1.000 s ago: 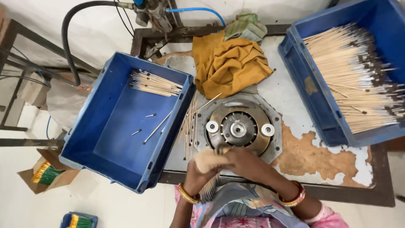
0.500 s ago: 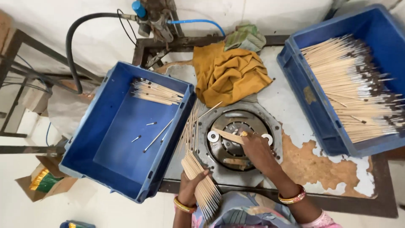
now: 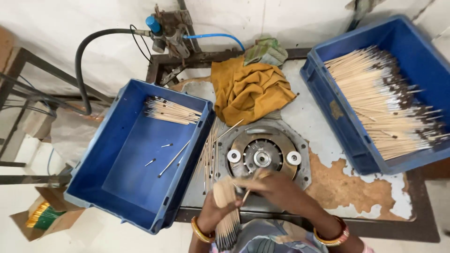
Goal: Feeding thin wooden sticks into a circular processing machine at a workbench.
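My left hand [image 3: 216, 210] grips a bundle of thin wooden sticks [image 3: 227, 206] with dark tips, held upright at the table's near edge. My right hand [image 3: 276, 187] reaches across to the top of that bundle and pinches a single stick [image 3: 247, 188]. Both hands sit just in front of the round metal fixture [image 3: 262, 157] bolted into the table. Loose sticks [image 3: 209, 157] lie between the fixture and the left blue crate [image 3: 117, 187].
The left blue crate holds a small stack of sticks [image 3: 171, 111] and a few strays. A right blue crate [image 3: 347, 131] is full of sticks. A yellow cloth [image 3: 251, 91] lies behind the fixture. Hoses and a valve [image 3: 161, 28] stand at the back. A cardboard box [image 3: 42, 216] sits on the floor at the left.
My right hand has come back from the metal fixture to the bundle in my left hand. The left hand with the bundle has lifted slightly and stayed near the table edge.
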